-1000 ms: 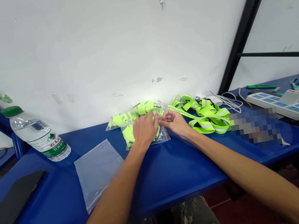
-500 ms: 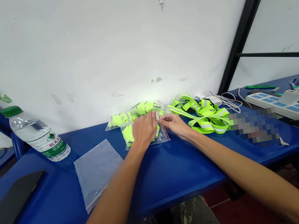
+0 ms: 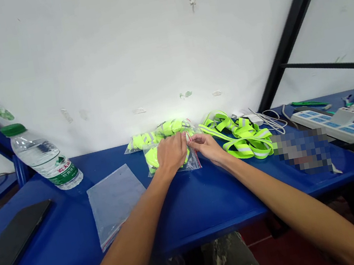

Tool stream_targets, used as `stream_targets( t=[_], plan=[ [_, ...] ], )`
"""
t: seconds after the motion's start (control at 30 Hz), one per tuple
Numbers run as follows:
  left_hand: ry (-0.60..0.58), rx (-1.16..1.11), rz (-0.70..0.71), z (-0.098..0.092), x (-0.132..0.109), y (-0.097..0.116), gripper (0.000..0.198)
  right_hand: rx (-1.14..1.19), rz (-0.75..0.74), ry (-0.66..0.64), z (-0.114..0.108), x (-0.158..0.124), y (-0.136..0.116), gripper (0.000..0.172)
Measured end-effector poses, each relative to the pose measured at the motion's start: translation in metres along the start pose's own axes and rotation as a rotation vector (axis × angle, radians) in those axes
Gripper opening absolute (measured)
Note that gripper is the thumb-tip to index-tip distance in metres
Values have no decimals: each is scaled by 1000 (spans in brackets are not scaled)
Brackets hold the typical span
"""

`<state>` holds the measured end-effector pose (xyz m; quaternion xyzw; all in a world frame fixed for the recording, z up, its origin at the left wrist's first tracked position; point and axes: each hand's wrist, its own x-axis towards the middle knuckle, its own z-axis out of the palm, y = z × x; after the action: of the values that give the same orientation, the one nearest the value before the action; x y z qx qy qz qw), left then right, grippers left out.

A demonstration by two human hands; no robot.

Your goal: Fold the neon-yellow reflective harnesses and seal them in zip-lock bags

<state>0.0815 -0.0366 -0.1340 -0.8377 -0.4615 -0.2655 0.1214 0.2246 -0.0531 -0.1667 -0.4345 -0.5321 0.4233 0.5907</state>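
Left hand [image 3: 171, 152]: over clear bag [image 3: 193, 162] with neon-yellow strap inside, fingertips hidden
Right hand [image 3: 207, 144]: thumb and finger pinching bag's red edge, just beside left hand
Behind: more bagged neon strap [image 3: 140, 141], near white wall [image 3: 114, 47]
Loose straps [image 3: 250, 143]: heaped, right of hands
Left side: flat pouch [image 3: 114, 203], green-capped bottle [image 3: 47, 157], dark phone [image 3: 17, 238]
Far right: white power strip [image 3: 335, 125]
Surface: blue table [image 3: 206, 205]

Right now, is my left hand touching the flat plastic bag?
Apart. The head view shows blue tabletop between your left hand and the flat plastic bag.
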Motion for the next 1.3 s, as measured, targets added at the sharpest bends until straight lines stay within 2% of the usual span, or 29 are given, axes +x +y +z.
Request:
stream_targets(
  t=[0.17, 0.4, 0.6, 0.83, 1.03, 1.3],
  plan=[
    [21, 11, 6, 2, 0, 0, 48, 22, 20, 17, 0, 1, 1, 38],
    [18, 9, 18, 3, -1, 1, 48, 2, -40, 15, -1, 2, 7, 41],
    [14, 16, 37, 1, -2, 1, 49, -9, -15, 33, -1, 1, 4, 40],
    [26, 29, 66, 3, -3, 1, 49, -26, -87, 9, -2, 2, 7, 36],
    [46, 40, 77, 2, -3, 2, 48, -14, -41, 53, -1, 2, 6, 38],
    [59, 13, 101, 3, -3, 1, 50, -24, -78, 26, 0, 2, 5, 37]
  ],
)
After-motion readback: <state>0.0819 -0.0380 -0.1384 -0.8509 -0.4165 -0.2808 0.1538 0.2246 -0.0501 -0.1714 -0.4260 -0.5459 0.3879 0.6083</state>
